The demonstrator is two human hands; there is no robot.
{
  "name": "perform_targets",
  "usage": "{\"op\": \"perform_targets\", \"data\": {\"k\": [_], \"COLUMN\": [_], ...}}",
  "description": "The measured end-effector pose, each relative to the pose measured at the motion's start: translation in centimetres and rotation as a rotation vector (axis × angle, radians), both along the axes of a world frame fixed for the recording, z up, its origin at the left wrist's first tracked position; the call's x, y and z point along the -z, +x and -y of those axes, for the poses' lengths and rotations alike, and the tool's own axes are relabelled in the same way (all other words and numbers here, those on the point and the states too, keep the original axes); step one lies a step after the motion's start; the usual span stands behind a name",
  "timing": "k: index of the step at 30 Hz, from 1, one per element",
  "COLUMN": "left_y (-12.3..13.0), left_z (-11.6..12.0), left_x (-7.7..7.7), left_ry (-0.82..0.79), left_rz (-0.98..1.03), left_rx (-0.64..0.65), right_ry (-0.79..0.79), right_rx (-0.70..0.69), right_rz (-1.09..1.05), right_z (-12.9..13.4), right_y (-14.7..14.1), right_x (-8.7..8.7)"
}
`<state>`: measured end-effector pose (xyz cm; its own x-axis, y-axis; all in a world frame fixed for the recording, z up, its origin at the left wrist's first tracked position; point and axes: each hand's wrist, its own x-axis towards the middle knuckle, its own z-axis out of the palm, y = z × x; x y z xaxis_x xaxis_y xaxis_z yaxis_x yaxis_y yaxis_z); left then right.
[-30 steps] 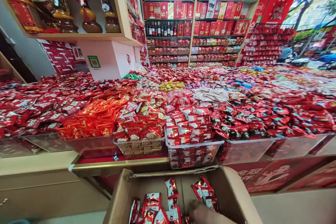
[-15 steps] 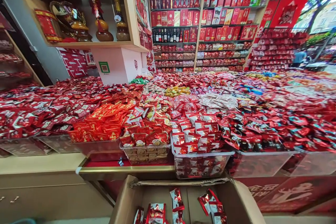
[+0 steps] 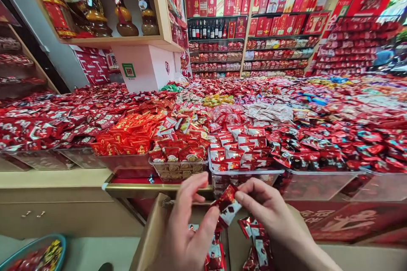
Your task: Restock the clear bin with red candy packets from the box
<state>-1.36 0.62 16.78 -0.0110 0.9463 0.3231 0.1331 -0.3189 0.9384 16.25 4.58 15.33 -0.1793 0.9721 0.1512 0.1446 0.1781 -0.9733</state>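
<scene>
Over a cardboard box, my right hand pinches a red and white candy packet between thumb and forefinger at its upper right end. My left hand has its fingers spread apart, with the thumb close to the packet's lower left end; whether it touches is hard to tell. Several similar packets lie inside the box. Just beyond the hands stands a clear plastic bin stacked with rows of the same kind of red and white packets.
Another clear bin of red packets adjoins on the left, and orange-red packets fill the one beyond it. A gold-edged counter runs behind the box. On the floor at lower left sits a teal basin. Shelves of bottles and boxes line the back.
Both my hands have come into view above the box, with a candy packet in the right one. The view has tipped downward, bringing the teal basin into sight.
</scene>
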Motion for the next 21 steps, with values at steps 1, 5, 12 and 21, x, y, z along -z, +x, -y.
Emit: {"op": "perform_targets", "data": {"k": [1,5,12,21], "left_y": [0.4,1.8,2.4,2.0], "left_z": [-0.9,-2.9,-2.8,-3.1], "left_x": [0.2,1.1,1.2,1.0], "left_ry": [-0.067,-0.365,-0.436,-0.269], "left_rz": [0.04,0.249,0.345,0.239], "left_rx": [0.063,0.281,0.242,0.084], "right_ry": [0.003,-0.016,-0.208,-0.229], "right_rx": [0.006,0.026,0.048,0.06], "right_rz": [-0.048,-0.187,-0.432,-0.433], "right_z": [-0.2,-0.8,-1.1,-0.4], "right_y": [0.0,-0.5,-0.9,-0.7], "right_x": [-0.6,-0.6,0.1,1.4]}}
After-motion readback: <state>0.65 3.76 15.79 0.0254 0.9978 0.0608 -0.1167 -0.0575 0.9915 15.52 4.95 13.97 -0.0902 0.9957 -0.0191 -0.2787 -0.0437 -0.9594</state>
